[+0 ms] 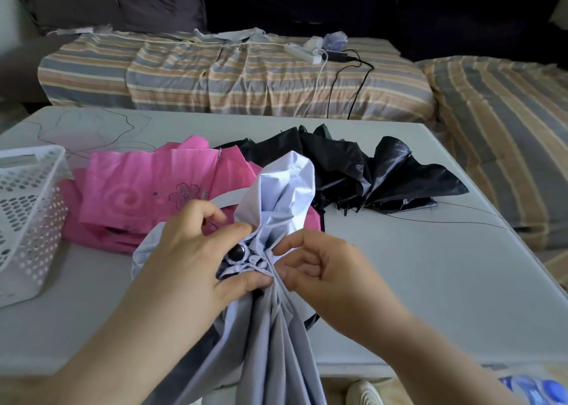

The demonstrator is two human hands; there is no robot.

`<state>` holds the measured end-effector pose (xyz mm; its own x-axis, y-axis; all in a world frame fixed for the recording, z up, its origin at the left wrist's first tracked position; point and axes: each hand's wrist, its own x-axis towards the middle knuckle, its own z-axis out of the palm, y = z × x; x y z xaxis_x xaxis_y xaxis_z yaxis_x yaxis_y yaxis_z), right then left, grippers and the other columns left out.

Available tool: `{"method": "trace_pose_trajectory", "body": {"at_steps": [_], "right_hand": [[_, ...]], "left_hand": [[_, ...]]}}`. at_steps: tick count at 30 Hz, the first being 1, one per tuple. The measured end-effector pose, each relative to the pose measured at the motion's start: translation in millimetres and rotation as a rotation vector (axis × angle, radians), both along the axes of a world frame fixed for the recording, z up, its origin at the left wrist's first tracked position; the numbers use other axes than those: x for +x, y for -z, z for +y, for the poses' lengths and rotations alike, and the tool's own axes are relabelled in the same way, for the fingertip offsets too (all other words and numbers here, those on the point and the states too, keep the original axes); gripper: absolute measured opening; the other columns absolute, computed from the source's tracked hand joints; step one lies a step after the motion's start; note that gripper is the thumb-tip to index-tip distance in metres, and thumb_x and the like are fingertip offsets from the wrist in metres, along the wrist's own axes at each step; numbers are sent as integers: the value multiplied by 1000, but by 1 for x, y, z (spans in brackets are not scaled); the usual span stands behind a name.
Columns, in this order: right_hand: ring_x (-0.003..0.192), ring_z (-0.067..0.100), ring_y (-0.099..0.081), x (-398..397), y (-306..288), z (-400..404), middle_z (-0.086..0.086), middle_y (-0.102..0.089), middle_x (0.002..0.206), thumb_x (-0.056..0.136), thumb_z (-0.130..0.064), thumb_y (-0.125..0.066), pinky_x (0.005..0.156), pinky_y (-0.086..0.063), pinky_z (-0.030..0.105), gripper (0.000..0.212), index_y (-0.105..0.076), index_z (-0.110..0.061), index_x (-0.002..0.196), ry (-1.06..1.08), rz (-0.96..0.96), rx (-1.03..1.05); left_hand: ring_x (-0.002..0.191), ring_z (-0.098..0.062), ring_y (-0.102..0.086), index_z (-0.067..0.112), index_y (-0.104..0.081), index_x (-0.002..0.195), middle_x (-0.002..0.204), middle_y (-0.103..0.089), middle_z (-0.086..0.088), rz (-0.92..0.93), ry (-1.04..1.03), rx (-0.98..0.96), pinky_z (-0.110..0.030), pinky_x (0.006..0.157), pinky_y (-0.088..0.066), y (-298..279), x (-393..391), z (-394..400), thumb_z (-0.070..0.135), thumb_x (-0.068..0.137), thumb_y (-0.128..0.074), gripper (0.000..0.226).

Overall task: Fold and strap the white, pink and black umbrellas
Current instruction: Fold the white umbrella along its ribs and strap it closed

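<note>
The white umbrella (pixel 278 220) is held above the table (pixel 399 266) edge, its pleats gathered (for strapping) by the left hand (pixel 196 251) and pinched by the right hand (pixel 319 269).

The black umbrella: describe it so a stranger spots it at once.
On the pale table before the striped sofa, look toward the far right. The black umbrella lies there unfolded, shiny and crumpled, behind the pink umbrella and the white umbrella.
</note>
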<state>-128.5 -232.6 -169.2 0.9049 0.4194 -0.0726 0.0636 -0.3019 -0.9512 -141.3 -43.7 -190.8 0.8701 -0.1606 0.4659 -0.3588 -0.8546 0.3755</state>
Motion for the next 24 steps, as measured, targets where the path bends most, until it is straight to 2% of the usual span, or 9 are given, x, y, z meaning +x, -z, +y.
{"method": "trace_pose_trajectory", "body": {"at_steps": [2,5,9,12,15,18,20,22,24], "right_hand": [[52,-3,-55,0,2,1,-15,-63,60,90,-7,-61,55,-42,13,14,-63,-21,88,14,3,-6],[61,4,-64,1,5,3,-4,-69,67,90,-8,-62,62,-55,31,14,-65,-18,81,53,10,6],[71,12,-70,-3,10,6,4,-73,74,91,2,-58,70,-56,20,19,-66,-10,79,78,55,121],[77,13,-73,-6,10,7,4,-75,80,93,9,-48,72,-55,18,29,-69,-10,85,90,120,170],[82,5,-71,-4,5,1,-1,-76,85,93,9,-46,77,-53,16,38,-72,-19,90,33,119,102],[84,1,-69,-2,-1,-4,-12,-75,86,91,1,-53,84,-53,20,39,-71,-34,87,-35,28,-25],[74,2,-67,-1,-3,-6,-13,-72,78,89,-9,-62,77,-53,17,26,-70,-33,85,11,-85,-88],[72,1,-59,4,-1,-12,-14,-64,72,85,-13,-69,68,-46,13,15,-66,-28,86,114,-365,-202],[81,-3,-51,10,2,-18,-19,-53,84,81,-16,-70,71,-42,14,19,-62,-28,94,138,-612,-346]], "left_hand": [[78,-3,-42,33,-50,114,91,-55,6,-18,28,55,-7,58,-35,-4,-2,-2,63,72,-46,52],[77,-6,-50,26,-46,127,88,-63,1,-44,140,94,-21,75,-40,-8,-2,-5,57,80,-53,57],[72,-16,-58,36,-41,126,91,-60,-3,-100,216,283,-23,60,-45,-11,-1,-1,37,88,-46,38],[67,-24,-57,35,-43,122,89,-59,-11,-93,222,393,-28,54,-42,-12,-2,1,14,78,-37,49],[74,-30,-60,29,-48,114,98,-61,-16,-67,221,402,-30,56,-47,-11,0,3,10,74,-36,46],[87,-27,-58,28,-49,113,115,-56,-14,-74,235,361,-31,64,-50,-8,0,2,10,80,-54,38],[88,-27,-57,28,-50,112,124,-52,-14,-50,255,341,-29,66,-46,-7,0,-3,3,72,-72,52],[86,-24,-54,28,-50,109,124,-50,-12,-27,263,333,-25,68,-40,-7,2,-3,2,68,-75,55],[87,-23,-50,29,-51,108,122,-51,-11,-35,295,354,-24,68,-37,-6,3,-4,5,69,-76,53]]}}
